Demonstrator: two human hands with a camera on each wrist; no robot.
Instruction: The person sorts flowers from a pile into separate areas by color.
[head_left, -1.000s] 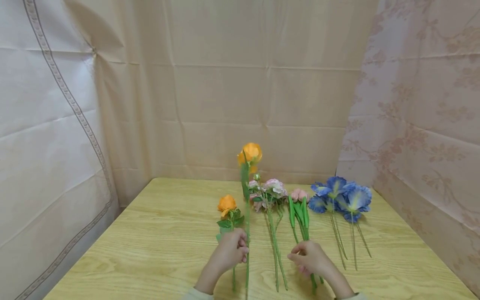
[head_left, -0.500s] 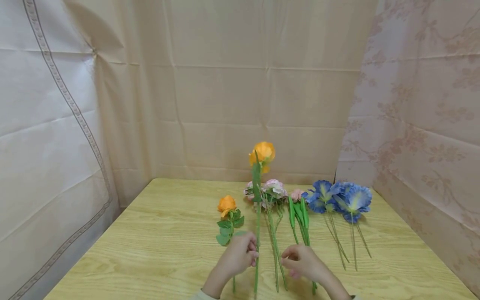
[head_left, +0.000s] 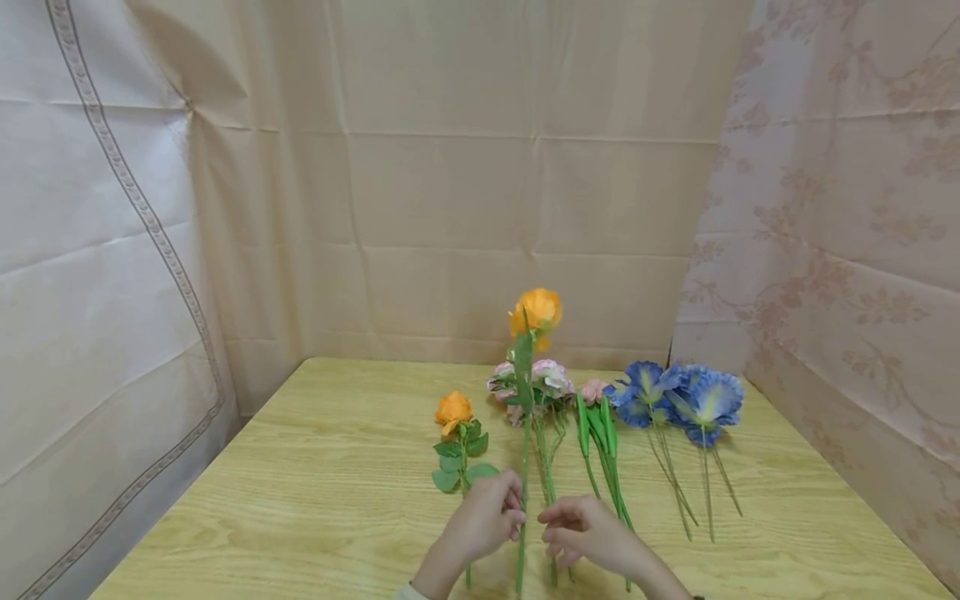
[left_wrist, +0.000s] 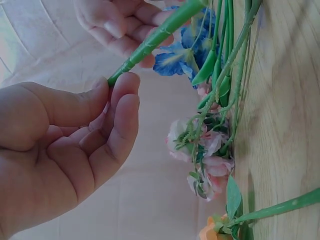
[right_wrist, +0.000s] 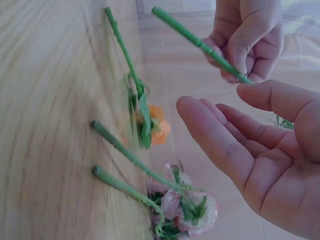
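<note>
Between thumb and fingers my left hand pinches the green stem of an artificial orange flower. That flower stands upright above the table, with one long leaf below its bloom. Just right of the stem is my right hand, its fingers loosely bent with nothing between them; in the right wrist view its fingertips are close to the stem, and I cannot tell whether they touch it. An orange rose lies left of my left hand. Pink-white flowers lie behind the held stem.
Pink tulips with green leaves lie right of the pink-white flowers, their stems partly behind my right hand. Several blue flowers lie farther right. The wooden table is enclosed by hanging cloth at the back and both sides.
My left hand has carried the upright orange flower to the right. My right hand has moved left, from over the tulip stems to beside the held stem. One blue flower shifted slightly left.
</note>
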